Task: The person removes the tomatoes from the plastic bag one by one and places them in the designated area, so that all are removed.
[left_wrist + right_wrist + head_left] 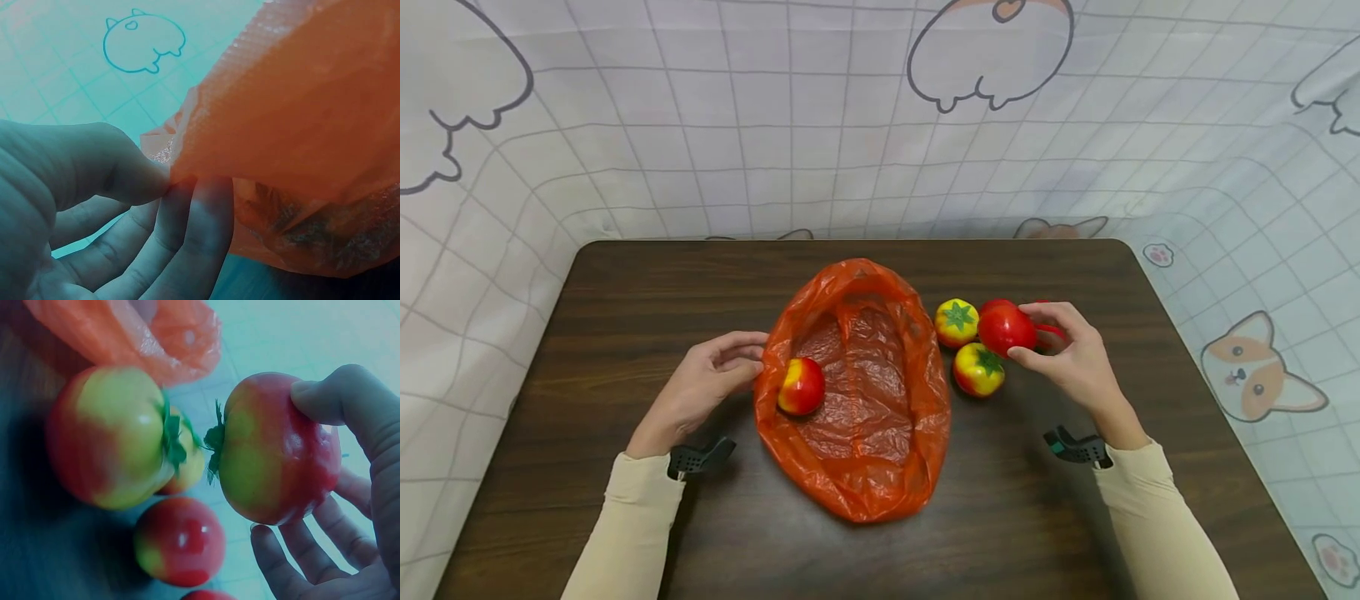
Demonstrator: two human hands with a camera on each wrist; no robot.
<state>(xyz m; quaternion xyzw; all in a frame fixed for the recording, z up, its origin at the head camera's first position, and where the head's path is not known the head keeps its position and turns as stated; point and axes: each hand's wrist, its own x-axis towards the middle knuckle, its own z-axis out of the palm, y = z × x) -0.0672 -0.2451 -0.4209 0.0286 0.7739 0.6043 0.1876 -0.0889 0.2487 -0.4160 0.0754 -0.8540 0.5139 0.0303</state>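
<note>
An orange-red plastic bag point(934, 425) lies mouth up and spread wide on the table. My left hand point(700, 383) pinches its left rim between thumb and fingers, as the left wrist view shows. Inside the bag, by that rim, is one red and yellow tomato point(802, 387). Right of the bag, my right hand point(1078, 362) holds another tomato point(275, 450) between thumb and fingers, its green leafy top facing away from the palm. Close by it sit two yellow-topped tomatoes point(957, 321) with green star tops. More red tomatoes point(181, 542) are partly hidden behind the hand and the held one.
The dark wooden table point(1000, 533) ends at a straight back edge. Behind it and along the sides hangs a white cloth point(820, 117) with a grid and cartoon dogs. Each wrist wears a black strap point(1078, 447) below a cream sleeve.
</note>
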